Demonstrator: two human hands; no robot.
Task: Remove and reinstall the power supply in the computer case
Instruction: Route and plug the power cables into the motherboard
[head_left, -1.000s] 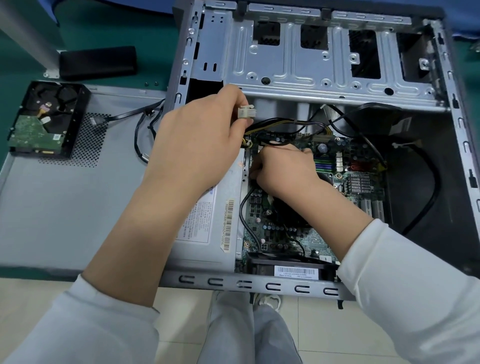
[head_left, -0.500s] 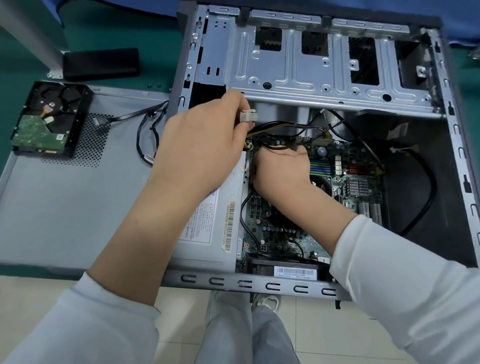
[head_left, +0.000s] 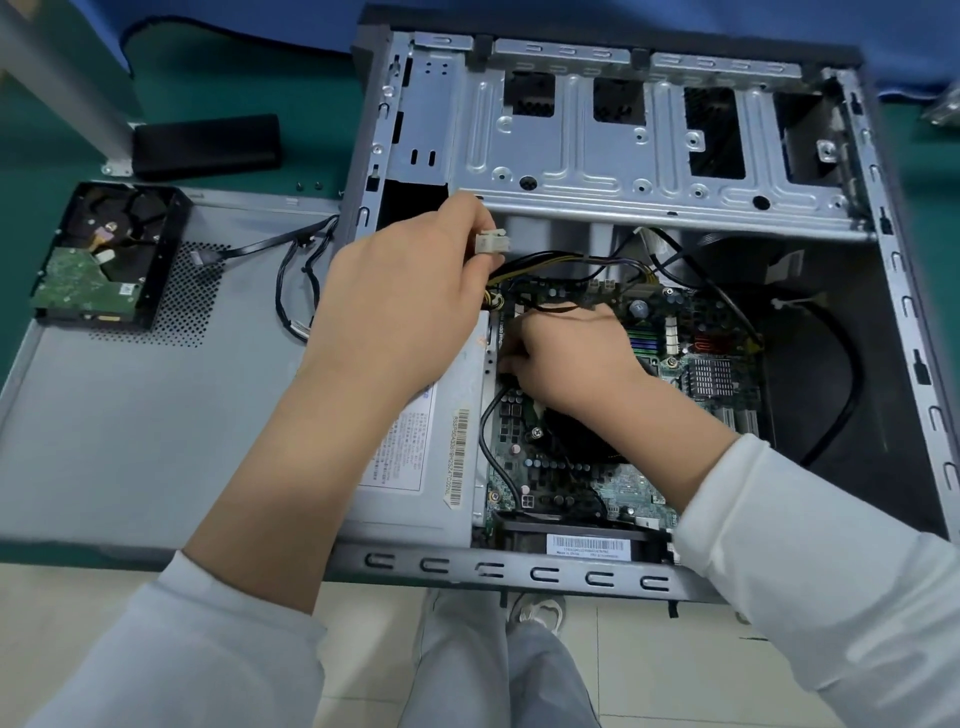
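The computer case (head_left: 613, 171) lies open on its side on the desk (head_left: 311, 119), near the desk's front edge. The power supply (head_left: 415, 467), a grey box with a white label, sits inside the case at its front left corner, right beside the green board (head_left: 571, 478).

The left hand (head_left: 405, 306) pinches a small white plug (head_left: 491, 242) and holds it up above the box. Yellow and black wires (head_left: 550, 258) run from under that hand across the top of the board. The right hand (head_left: 566, 358) is curled down on the board, at the edge next to the box. I cannot tell what its fingers hold, because they are hidden.

To do this step well, I think the person should hold a plug by its hard body, not by the wires. Pull straight, not sideways. If a plug has a little clip, squeeze it first. Keep the loose wires lifted away so they do not snag on the board.
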